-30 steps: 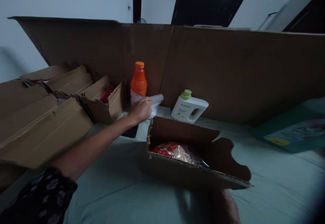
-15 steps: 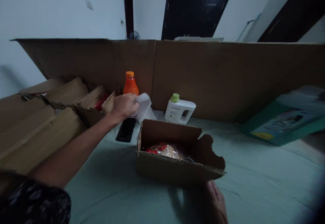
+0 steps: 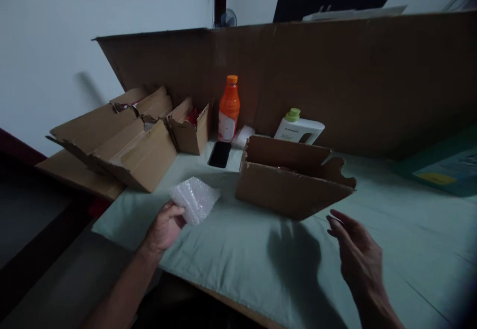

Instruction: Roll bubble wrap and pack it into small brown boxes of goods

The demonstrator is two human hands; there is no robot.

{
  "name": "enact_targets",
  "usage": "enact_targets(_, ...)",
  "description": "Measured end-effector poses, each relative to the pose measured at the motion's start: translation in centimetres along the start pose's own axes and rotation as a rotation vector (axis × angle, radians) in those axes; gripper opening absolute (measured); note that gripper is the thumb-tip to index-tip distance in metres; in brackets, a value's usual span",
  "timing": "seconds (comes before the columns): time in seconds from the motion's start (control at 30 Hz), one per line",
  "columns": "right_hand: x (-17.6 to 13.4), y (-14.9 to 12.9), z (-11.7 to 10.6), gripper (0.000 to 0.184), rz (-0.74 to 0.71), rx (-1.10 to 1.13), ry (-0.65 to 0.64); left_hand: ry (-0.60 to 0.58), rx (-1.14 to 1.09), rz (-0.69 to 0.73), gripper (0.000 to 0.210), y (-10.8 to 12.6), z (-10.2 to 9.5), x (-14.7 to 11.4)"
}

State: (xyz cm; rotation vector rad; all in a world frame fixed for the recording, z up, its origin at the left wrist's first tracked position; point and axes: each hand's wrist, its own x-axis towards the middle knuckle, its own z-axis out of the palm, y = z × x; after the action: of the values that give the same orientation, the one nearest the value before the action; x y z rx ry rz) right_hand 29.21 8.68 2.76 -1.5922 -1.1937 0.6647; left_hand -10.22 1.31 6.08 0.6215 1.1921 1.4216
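Wrap [image 3: 196, 201] comes to the near side

Since a moment ago, the left hand [image 3: 166, 225] has drawn it away from the orange bottle [image 3: 228, 110] and toward the near edge of the bench [image 3: 219, 257]. The right hand [image 3: 360, 252] has moved off from the front of the box [image 3: 288, 190].

Think of a clock with the wrap in its middle and 12 at the far side. The box is at 3, apart from the wrap. The phone [image 3: 219, 154] is at 1, with the orange bottle just past it. The white bottle [image 3: 294, 129] is at 2, behind the box.

Left thumb and fingers pinch one corner of the wrap, and the rest sticks out past them. I cannot tell if it touches the bench. The right hand is a bit past 3, near the box, with its fingers apart and nothing in them.

I think the step in hand is bringing the wrap in. The next move seems to call for a soft pinch, as it looks thin and bendy. Its loose side points toward the box, and the right hand is free to help.
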Motion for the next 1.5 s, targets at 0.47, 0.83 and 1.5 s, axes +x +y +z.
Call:
enact_targets(0.47,-10.6,-4.8,5.1,0.042,0.207,0.618,-0.363,-0.47,-0.187,-0.45,0.053,-8.3,4.5,-8.5)
enact_targets(0.83,-11.1,-4.9,4.5,0.021,0.022,0.564,-0.626,-0.42,-0.272,-0.606,0.047,-10.6,3.6,-10.8)
enact_targets(1.5,-17.6,-3.5,-3.2,0.075,-0.477,-0.294,-1.039,-0.446,0.102,-0.421,0.101,-9.9,2.3,-12.8)
